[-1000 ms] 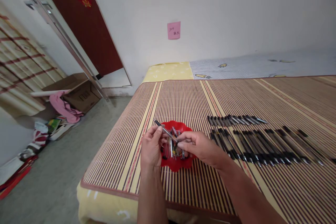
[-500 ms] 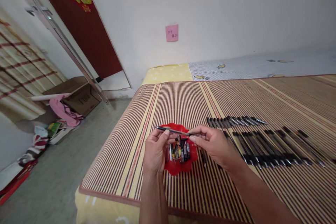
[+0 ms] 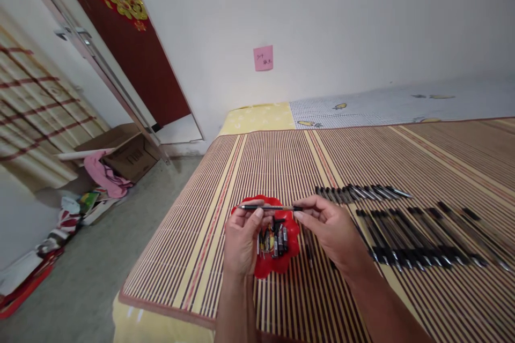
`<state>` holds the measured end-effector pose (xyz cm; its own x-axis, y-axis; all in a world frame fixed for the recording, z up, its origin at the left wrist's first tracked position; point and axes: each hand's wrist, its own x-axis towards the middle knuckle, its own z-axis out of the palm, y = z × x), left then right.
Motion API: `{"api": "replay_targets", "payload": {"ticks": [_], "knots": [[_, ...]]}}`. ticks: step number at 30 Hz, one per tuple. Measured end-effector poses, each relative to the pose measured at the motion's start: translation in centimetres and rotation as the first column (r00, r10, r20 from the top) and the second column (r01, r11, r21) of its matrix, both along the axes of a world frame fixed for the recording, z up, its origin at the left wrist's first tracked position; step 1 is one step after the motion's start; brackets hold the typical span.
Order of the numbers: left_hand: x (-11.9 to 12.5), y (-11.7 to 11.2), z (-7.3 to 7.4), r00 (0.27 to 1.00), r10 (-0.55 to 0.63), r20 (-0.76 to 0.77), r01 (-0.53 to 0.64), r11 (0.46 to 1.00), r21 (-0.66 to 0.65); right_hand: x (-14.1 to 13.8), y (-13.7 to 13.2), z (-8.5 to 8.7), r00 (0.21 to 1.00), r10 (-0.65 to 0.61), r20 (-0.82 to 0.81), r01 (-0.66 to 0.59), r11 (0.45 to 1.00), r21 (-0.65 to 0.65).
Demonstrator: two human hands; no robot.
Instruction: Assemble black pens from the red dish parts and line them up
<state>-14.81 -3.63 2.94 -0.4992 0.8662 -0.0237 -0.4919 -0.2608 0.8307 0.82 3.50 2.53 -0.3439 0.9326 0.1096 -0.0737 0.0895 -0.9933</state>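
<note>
A slim pen (image 3: pixel 278 208) lies nearly level between my two hands, over the far part of a red scalloped dish (image 3: pixel 267 269). My left hand (image 3: pixel 243 238) pinches its left part, thumb on top. The fingertips of my right hand (image 3: pixel 332 228) close on its dark right end. Inside the dish are several small dark pieces (image 3: pixel 277 241) that look like pen caps, some with pale labels. Another pen (image 3: pixel 309 251) rests on the mat between the dish and my right hand, partly hidden by that hand.
On the striped mat (image 3: pixel 193 225), several pens (image 3: pixel 402 236) lie in a slanted row at right. Behind them runs a row of shorter dark and silvery pieces (image 3: pixel 362 193). A pink note (image 3: pixel 263 58) is on the wall. Left of the bed, a cardboard box (image 3: pixel 134 158) sits on the floor.
The pen has turned from tilting down to the right to almost level, still in both hands. The whole scene sits slightly lower in the view.
</note>
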Motion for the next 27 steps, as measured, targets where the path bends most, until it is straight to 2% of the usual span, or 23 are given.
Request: {"api": "replay_targets", "payload": {"ticks": [6, 14, 19, 27], "knots": [[0.03, -0.08, -0.04, 0.999, -0.002, -0.041, 0.002, 1.000, -0.001, 0.32, 0.14, -0.02, 0.995, 0.030, 0.092, -0.030, 1.000, 0.006], [0.13, -0.18, -0.42, 0.998, -0.029, -0.051, 0.031, 0.999, 0.030, 0.55, 0.40, -0.13, 0.999, 0.036, -0.020, -0.038, 0.991, -0.126], [0.23, -0.12, -0.09, 0.999, -0.019, -0.029, 0.019, 0.999, 0.026, 0.62, 0.25, 0.25, 0.995, 0.079, -0.060, -0.086, 0.990, -0.110], [0.53, -0.03, -0.14, 1.000, -0.001, 0.004, 0.001, 1.000, 0.018, 0.66, 0.33, 0.24, 0.994, 0.103, -0.034, -0.107, 0.986, -0.129]]}}
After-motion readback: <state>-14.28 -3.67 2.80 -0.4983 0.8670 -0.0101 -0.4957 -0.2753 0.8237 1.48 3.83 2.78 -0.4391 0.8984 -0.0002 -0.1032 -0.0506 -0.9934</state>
